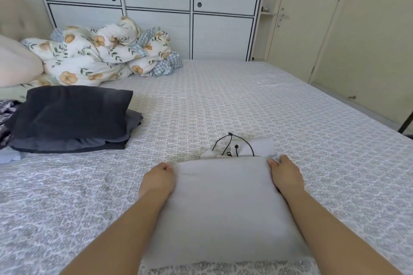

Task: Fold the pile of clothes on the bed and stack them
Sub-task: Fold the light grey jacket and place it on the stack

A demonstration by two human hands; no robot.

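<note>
The gray garment point(223, 203) lies folded near the bed's point(290, 105) front edge. The left hand point(157, 179) and right hand point(285, 174) grip its far corners. Dark folded clothes point(69, 116) sit stacked by the left edge.

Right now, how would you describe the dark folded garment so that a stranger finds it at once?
Start at the bed, then look to its left side, in front of the crumpled floral duvet. The dark folded garment tops a small stack there. It is near-black, whereas the garment under both hands is pale grey.
</note>
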